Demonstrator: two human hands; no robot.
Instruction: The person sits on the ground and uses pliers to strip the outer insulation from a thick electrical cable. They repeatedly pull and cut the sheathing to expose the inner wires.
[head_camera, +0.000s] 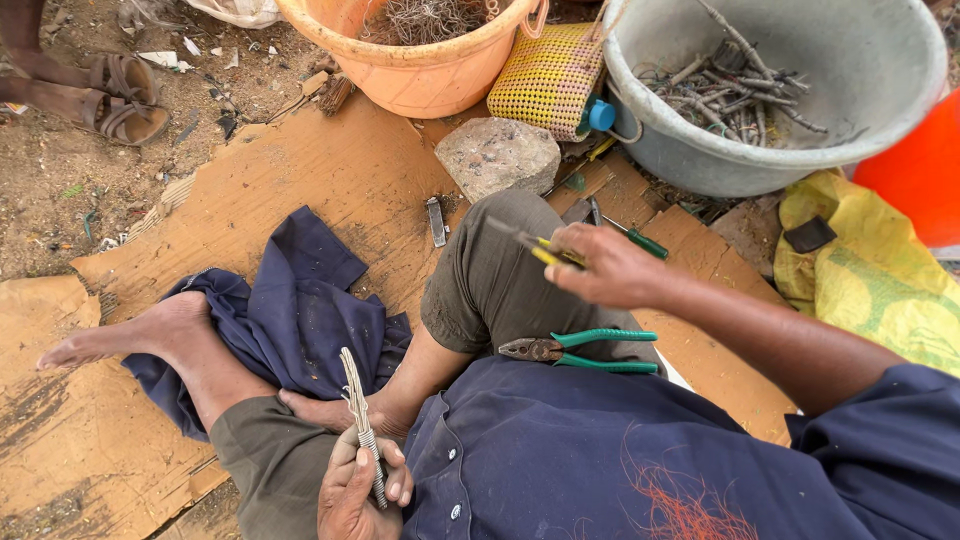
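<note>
Cardboard (330, 180) floor; grey tub (870, 80) holds twigs (730, 95).

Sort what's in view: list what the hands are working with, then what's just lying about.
In use:
left hand gripping wire bundle
right hand holding yellow-handled tool

Lying about:
green pliers
stone
grey basin
orange tub
blue cloth

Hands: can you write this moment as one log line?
left hand: holds wire bundle | right hand: holds yellow-handled tool | green pliers: on lap
</note>
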